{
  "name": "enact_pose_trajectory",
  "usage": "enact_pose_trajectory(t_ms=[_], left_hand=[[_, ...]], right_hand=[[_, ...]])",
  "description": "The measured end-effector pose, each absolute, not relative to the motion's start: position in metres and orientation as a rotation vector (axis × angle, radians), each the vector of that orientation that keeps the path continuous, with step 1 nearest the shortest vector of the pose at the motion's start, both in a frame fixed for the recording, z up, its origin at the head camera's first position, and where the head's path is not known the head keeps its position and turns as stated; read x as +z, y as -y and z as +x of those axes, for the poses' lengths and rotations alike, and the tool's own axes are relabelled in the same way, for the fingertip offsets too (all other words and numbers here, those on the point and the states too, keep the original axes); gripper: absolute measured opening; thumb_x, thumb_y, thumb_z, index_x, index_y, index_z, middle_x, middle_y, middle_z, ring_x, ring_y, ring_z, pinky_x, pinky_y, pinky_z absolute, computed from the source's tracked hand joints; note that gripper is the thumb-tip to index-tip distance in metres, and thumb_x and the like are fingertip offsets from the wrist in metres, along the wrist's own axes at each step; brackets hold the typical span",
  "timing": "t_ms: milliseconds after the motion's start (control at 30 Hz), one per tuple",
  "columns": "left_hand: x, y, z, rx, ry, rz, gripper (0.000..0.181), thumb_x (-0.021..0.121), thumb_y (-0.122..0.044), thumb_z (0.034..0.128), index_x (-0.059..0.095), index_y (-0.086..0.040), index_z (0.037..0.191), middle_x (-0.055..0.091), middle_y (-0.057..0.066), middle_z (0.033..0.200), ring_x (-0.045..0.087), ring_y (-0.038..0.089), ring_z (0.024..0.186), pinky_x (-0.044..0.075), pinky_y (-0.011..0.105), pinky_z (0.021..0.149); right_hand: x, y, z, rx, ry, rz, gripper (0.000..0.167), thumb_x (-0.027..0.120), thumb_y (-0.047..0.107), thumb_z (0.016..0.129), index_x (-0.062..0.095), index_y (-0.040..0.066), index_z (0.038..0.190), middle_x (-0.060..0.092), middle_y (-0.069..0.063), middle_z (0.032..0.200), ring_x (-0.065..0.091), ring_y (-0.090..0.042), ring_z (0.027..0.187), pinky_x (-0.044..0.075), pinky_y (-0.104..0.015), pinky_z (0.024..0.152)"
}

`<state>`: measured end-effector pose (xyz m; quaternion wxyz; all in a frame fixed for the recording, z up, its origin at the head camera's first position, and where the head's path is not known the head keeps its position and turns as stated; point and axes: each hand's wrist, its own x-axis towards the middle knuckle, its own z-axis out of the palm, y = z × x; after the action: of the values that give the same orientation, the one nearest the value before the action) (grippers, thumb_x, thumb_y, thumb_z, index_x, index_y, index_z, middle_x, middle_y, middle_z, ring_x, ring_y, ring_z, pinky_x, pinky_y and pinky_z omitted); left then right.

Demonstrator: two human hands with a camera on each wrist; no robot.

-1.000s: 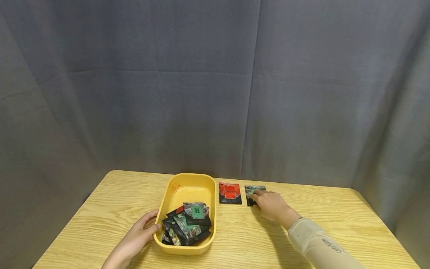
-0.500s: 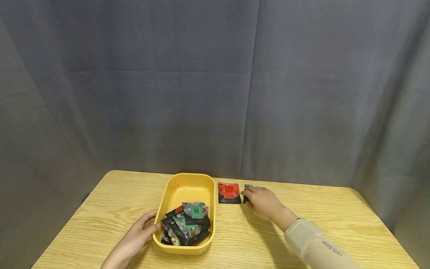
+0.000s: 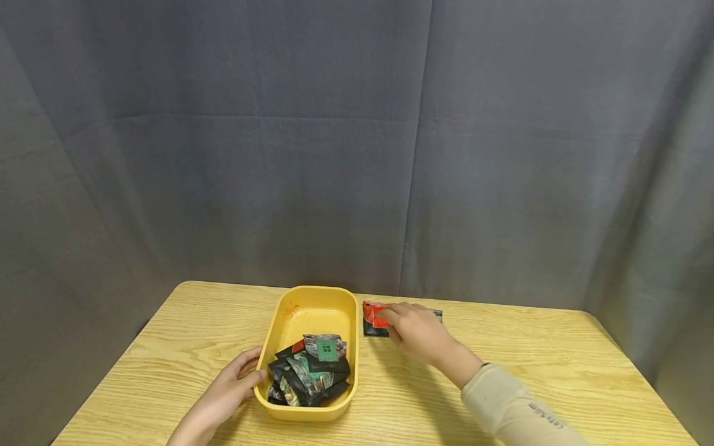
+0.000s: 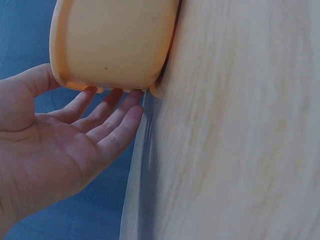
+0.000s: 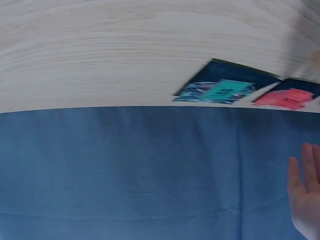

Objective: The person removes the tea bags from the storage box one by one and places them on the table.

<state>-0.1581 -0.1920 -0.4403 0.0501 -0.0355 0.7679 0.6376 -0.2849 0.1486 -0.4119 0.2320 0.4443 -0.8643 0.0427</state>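
Note:
A yellow plastic bin stands on the table with several dark packets heaped in its near half. At its left side my left hand holds the rim, thumb over the edge and fingertips against the outer wall. To the bin's right, a red-and-black packet lies flat near the back edge. My right hand hovers over it, fingers extended, holding nothing. Beside the red one lies a green-labelled dark packet, mostly hidden behind the right hand in the head view.
The wooden table has rounded back corners. Behind it a grey curtain hangs close to the back edge. Bare tabletop shows to the right of the packets and left of the bin.
My right hand has moved left, off the green-labelled packet and over the red one. Both packets stay on the table. The left hand and the bin have not visibly moved.

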Motion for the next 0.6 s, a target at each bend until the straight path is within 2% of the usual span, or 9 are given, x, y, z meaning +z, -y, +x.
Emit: enact_pose_trajectory(t_ms=[233, 433, 600], left_hand=[[-0.439, 0.191, -0.158, 1.922, -2.356, -0.134, 0.052, 0.052, -0.007, 0.1, 0.036, 0.008, 0.147, 0.045, 0.033, 0.141, 0.059, 0.035, 0.115, 0.056, 0.043, 0.085], [-0.439, 0.191, -0.158, 1.922, -2.351, -0.137, 0.052, 0.052, -0.007, 0.1002, 0.035, 0.008, 0.147, 0.045, 0.033, 0.141, 0.058, 0.035, 0.116, 0.056, 0.043, 0.085], [-0.44, 0.192, -0.157, 1.914, -2.352, -0.137, 0.052, 0.051, -0.006, 0.1004, 0.034, 0.008, 0.147, 0.045, 0.032, 0.141, 0.058, 0.035, 0.116, 0.056, 0.043, 0.086]], right_hand=[[-0.404, -0.128, -0.273, 0.136, 2.328, 1.291, 0.025, 0.07, 0.006, 0.088, 0.071, 0.01, 0.113, 0.07, -0.003, 0.111, 0.066, -0.021, 0.104, 0.056, -0.038, 0.087], [-0.402, -0.108, -0.263, 0.133, 2.323, 1.338, 0.025, 0.069, 0.011, 0.09, 0.071, 0.012, 0.115, 0.07, -0.002, 0.111, 0.066, -0.018, 0.102, 0.055, -0.034, 0.086], [-0.4, -0.092, -0.253, 0.104, 2.39, 1.37, 0.026, 0.067, 0.013, 0.092, 0.07, 0.014, 0.118, 0.069, -0.001, 0.115, 0.065, -0.018, 0.107, 0.053, -0.035, 0.093]])
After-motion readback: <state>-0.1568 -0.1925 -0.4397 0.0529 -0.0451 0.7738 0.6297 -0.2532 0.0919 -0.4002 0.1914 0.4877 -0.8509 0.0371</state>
